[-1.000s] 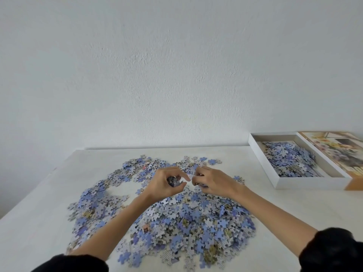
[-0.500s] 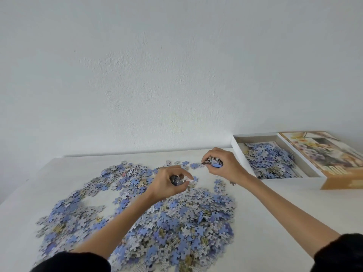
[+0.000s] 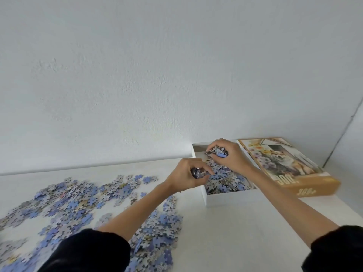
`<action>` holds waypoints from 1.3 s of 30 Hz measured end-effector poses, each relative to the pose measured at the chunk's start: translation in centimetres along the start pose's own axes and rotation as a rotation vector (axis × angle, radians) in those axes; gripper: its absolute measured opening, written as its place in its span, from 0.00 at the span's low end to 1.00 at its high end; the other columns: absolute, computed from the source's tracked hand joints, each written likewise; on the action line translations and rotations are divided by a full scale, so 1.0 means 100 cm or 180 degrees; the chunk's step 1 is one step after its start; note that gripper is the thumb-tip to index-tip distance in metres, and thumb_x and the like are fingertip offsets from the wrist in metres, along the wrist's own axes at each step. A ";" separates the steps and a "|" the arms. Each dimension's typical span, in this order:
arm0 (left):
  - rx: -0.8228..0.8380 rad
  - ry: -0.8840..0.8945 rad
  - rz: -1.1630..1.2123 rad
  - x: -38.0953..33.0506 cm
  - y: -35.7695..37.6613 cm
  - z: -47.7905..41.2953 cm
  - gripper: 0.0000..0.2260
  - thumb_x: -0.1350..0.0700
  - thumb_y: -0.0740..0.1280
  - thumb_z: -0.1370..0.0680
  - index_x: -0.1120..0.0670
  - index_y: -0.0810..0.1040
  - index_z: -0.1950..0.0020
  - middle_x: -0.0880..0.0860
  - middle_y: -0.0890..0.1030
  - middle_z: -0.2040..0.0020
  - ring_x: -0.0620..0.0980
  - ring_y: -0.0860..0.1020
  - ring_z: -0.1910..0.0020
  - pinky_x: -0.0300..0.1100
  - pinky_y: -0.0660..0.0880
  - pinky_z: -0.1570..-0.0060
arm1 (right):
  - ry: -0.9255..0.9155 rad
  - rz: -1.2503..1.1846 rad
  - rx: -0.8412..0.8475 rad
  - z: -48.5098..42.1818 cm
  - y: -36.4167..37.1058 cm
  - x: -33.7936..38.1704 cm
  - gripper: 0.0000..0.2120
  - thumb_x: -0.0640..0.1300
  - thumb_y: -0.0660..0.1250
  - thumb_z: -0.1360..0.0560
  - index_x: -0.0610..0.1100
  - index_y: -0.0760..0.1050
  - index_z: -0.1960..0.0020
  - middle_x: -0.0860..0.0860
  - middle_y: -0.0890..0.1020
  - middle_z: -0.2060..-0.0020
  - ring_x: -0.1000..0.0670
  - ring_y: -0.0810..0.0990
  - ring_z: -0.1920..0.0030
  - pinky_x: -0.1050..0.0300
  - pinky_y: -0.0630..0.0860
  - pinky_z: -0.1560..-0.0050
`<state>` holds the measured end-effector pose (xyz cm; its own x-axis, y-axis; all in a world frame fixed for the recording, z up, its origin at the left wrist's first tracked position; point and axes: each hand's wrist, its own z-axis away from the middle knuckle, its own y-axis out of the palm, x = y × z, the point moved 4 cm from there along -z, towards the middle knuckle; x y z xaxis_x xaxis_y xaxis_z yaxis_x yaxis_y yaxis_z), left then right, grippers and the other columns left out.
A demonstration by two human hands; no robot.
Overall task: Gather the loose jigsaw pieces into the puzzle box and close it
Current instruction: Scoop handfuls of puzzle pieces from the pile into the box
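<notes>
Fingers on both sides are curled tight round small clumps of jigsaw pieces (image 3: 220,153). The right hand (image 3: 232,157) is over the open puzzle box (image 3: 231,197), which runs near-to-far. The left hand (image 3: 186,174) is just at its left wall, so it needs a nudge right. The big loose pile (image 3: 78,203) is left and nearer, and the lid (image 3: 284,165) is to the right.

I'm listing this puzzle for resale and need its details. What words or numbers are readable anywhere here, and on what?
"300": white digits on the top of the puzzle box lid, near its front edge.
"300", followed by a blurred mark: on the lid's orange front side.
Any other print on the lid is too blurred to read.
No text shows on the jigsaw pieces or the white box.
</notes>
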<state>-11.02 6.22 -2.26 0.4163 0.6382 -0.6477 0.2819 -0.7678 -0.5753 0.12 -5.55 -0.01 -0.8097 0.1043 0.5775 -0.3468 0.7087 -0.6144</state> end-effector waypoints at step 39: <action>-0.0294 -0.0161 -0.0313 0.013 -0.075 0.046 0.10 0.53 0.63 0.25 0.55 0.82 0.56 0.48 0.82 0.60 0.42 0.79 0.61 0.37 0.76 0.60 | 0.0269 -0.0282 0.0122 -0.033 0.070 0.023 0.05 0.42 0.66 0.26 0.49 0.79 0.52 0.55 0.82 0.55 0.52 0.77 0.51 0.62 0.72 0.50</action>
<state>-16.60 13.03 -1.09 0.3394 0.7108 -0.6161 0.3985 -0.7019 -0.5903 -2.63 1.95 -1.19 -0.7330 0.1020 0.6726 -0.4344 0.6907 -0.5782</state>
